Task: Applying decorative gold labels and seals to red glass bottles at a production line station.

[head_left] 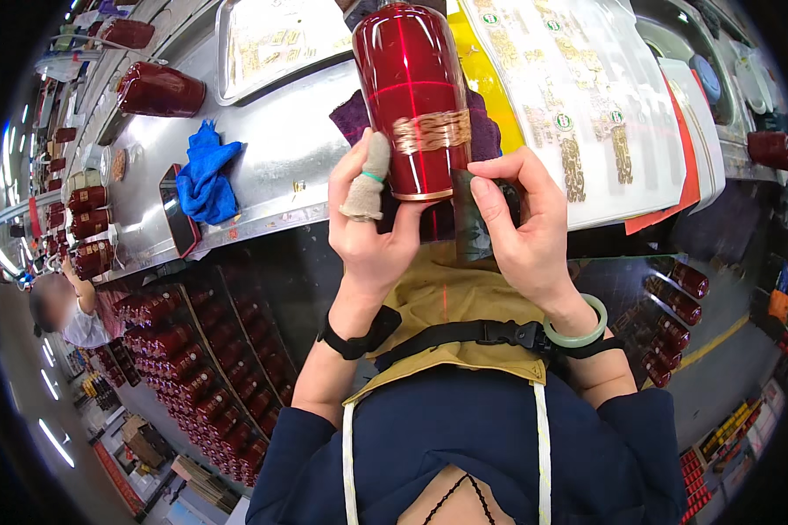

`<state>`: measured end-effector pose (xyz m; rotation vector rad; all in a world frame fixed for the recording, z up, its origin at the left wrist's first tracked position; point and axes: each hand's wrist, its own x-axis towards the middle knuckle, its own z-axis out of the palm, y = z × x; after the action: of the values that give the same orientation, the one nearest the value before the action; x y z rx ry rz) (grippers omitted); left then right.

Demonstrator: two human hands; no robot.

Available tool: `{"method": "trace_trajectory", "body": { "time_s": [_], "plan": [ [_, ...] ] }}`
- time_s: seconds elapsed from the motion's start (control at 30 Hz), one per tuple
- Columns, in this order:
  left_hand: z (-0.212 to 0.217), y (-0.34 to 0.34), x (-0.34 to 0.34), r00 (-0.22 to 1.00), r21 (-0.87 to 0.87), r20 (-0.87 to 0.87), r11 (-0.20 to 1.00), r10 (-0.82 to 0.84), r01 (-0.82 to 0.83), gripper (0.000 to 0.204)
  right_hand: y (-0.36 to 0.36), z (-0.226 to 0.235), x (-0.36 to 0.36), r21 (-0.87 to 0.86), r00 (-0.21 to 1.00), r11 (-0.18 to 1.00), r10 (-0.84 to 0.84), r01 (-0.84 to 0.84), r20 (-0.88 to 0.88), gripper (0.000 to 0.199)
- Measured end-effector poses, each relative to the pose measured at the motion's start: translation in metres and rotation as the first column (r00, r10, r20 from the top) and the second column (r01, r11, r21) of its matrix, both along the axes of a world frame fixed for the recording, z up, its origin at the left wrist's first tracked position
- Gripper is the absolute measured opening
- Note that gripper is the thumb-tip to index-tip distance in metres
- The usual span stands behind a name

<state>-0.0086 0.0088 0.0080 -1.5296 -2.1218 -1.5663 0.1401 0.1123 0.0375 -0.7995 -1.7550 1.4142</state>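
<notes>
A glossy deep-red bottle (410,70) lies in front of me, base toward me, over a dark purple cloth (346,121). Gold lettering decal (433,131) runs across its lower side, and a red light line crosses the glass. My left hand (372,232) is closed round the left side and base of the bottle; a grey fabric finger sleeve (375,179) covers one of its fingers. Between thumb and forefinger, my right hand (525,214) pinches a dark, flat, rectangular piece (474,223) close to the bottle's lower right edge.
White sheets of gold decals (578,79) lie to the right on a yellow sheet (473,52). A metal tray (280,39), blue cloth (208,179), phone (179,210) and another red bottle (159,90) are on the left. Racks of red bottles (193,376) stand below; a person (70,306) is far left.
</notes>
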Motion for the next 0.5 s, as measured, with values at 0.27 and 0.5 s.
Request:
{"method": "trace_trajectory", "body": {
  "time_s": [0.27, 0.5],
  "plan": [
    [0.026, 0.008, 0.017, 0.971, -0.128, -0.201, 0.979, 0.129, -0.156, 0.068, -0.003, 0.001, -0.001, -0.045, 1.000, 0.999, -0.022, 0.022, -0.012, 0.007],
    [0.025, 0.018, 0.007, 0.886, -0.179, -0.463, 0.982, -0.030, -0.061, 0.066, 0.000, -0.003, 0.002, -0.086, 0.999, 0.996, -0.037, 0.035, -0.021, 0.008]
  ]
}}
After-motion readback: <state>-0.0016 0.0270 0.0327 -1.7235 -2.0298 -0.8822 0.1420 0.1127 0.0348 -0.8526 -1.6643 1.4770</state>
